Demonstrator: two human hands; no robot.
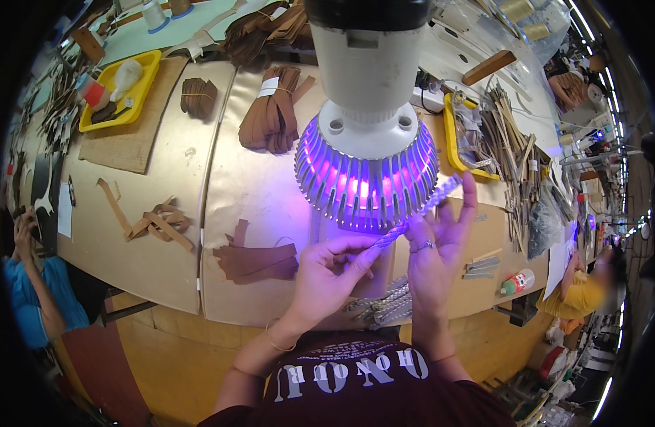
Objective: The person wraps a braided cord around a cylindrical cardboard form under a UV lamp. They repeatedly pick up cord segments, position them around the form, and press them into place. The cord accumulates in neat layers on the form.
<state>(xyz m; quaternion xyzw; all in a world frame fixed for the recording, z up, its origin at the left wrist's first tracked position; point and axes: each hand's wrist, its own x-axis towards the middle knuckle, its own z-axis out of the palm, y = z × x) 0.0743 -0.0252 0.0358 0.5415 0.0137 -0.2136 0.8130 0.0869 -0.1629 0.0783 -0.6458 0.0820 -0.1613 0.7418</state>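
A thin braided strip, tinted purple by the lamp light, runs slantwise just below the lamp between my hands. My left hand pinches its lower end between thumb and fingers. Higher up, my right hand steadies the same strip with the thumb, its index finger pointing upward beside the far end. A finned lamp with a white neck glows violet directly above and hides part of the table. Close to my wrists, a bunch of similar braided strips lies at the near table edge.
Brown strap bundles lie left of my hands, with loose tan strips farther left. Yellow trays stand on both sides. A small bottle is at right. Co-workers sit at left, in a blue shirt, and at right, in yellow.
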